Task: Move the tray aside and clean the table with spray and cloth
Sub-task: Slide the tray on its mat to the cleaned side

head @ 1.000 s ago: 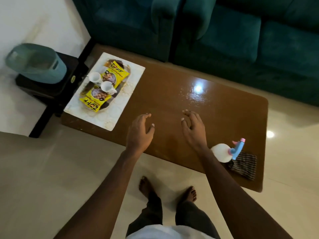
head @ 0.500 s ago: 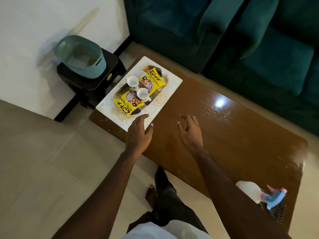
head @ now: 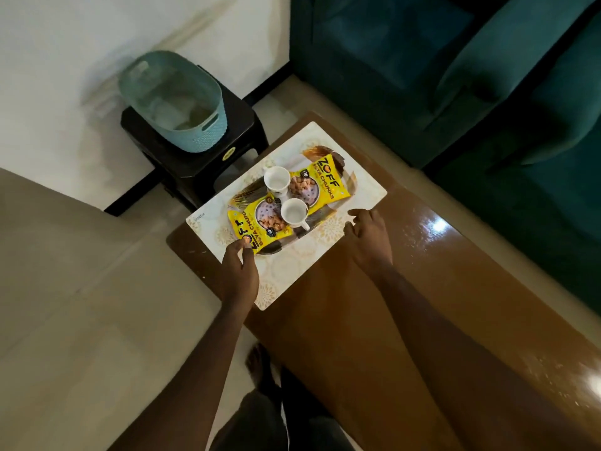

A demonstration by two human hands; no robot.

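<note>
Lying diagonal, tray (head: 252, 193) long axis near-left to far-right.

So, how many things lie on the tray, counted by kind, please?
White cups: 2
Yellow packets: 2
Total on the tray: 4

Glossy brown table (head: 357, 304): white patterned mat (head: 292, 265) lies flat on its left end, close to the near edge. Dark tray (head: 273, 250) sits on the mat. Pale specks (head: 419, 236) dot the bare top.
</note>
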